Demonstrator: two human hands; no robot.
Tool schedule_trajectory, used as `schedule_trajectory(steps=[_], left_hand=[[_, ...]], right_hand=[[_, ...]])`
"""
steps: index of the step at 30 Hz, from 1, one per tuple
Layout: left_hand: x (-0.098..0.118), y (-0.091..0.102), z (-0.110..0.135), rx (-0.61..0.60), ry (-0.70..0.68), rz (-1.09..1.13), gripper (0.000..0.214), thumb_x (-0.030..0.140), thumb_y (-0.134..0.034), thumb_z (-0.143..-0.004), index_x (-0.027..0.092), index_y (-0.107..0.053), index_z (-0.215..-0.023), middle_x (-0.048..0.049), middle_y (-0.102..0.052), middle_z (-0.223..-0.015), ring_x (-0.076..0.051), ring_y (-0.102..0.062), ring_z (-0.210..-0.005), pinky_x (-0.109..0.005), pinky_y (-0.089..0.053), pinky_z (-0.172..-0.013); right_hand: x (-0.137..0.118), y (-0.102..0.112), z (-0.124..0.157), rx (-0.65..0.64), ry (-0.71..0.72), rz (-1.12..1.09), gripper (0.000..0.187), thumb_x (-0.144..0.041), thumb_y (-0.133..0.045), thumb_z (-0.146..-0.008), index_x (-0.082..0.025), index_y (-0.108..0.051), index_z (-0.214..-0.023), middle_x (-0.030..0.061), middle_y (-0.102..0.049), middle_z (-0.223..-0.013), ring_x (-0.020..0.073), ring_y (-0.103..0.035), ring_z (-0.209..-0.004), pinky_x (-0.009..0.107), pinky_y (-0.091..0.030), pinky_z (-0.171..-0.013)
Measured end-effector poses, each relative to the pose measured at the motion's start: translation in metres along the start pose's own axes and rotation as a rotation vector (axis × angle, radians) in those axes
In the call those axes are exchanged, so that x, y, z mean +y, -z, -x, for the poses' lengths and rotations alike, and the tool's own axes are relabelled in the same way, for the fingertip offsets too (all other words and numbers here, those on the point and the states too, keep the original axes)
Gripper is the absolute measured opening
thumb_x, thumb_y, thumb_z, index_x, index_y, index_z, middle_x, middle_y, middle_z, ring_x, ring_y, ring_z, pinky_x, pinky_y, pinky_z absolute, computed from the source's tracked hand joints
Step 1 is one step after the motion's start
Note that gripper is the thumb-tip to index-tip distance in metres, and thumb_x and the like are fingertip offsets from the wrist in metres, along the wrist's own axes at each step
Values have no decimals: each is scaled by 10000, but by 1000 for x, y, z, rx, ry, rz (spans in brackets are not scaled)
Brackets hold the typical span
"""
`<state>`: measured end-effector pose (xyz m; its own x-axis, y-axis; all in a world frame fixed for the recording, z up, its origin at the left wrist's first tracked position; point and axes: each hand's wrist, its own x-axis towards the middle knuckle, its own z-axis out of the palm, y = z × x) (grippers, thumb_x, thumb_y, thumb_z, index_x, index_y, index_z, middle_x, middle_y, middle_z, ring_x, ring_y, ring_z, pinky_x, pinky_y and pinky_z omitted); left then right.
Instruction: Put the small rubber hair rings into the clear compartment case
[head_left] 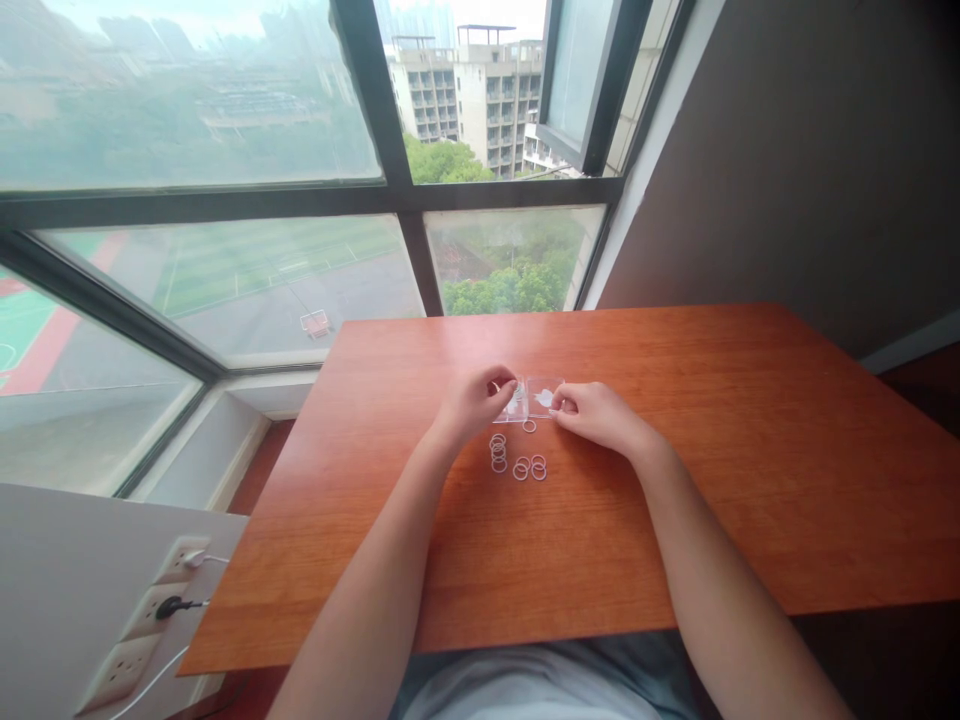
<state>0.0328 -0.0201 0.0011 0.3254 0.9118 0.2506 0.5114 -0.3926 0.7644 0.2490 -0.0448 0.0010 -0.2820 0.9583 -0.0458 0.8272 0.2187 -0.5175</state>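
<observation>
A small clear plastic box (511, 418) lies opened out on the wooden table, its clear lid (535, 384) folded flat to the right with a white patch on it. My left hand (484, 397) is over the box's left half, fingers pinched together; what they hold is too small to name. At the lid's right edge, my right hand (589, 410) has thumb and fingers closed on it. A single white ring (529, 426) sits just in front of the box. Closer to me are an overlapping column of several white rings (499, 453) and two overlapping clusters of rings (530, 468).
The reddish-brown wooden table (750, 470) reaches to a dark-framed window (510, 195) at the back. A grey wall (810, 180) rises at the right. Wall sockets (142, 612) with plugged-in cables are at the lower left, beside the table edge.
</observation>
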Motion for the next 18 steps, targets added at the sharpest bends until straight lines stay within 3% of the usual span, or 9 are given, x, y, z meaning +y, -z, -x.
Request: schedule_trajectory(steps=[10,18], left_hand=[[1,-2,1,-29,-29,-2,145,240,-565,-832,155,-683,-831,-25,-685,-767,-112,-575,-661,-217,-438,-606],[12,-2,3,-132,-72,123,130,196,-569,-831,142,-680,-873,-15,-668,-742,-88,-559,-631,-192,-445,-594]], right_hand=[[-13,-5,-4,281,122,-286,145,-317,-589,-814,-188,-654,-807,-33,-564,-597,102,-496,-555,215,-358,-550],[-18,-11,-5,329,129,-378,117,-297,-612,-802,-187,-648,-820,-46,-535,-575,91,-472,-524,206,-348,-519]])
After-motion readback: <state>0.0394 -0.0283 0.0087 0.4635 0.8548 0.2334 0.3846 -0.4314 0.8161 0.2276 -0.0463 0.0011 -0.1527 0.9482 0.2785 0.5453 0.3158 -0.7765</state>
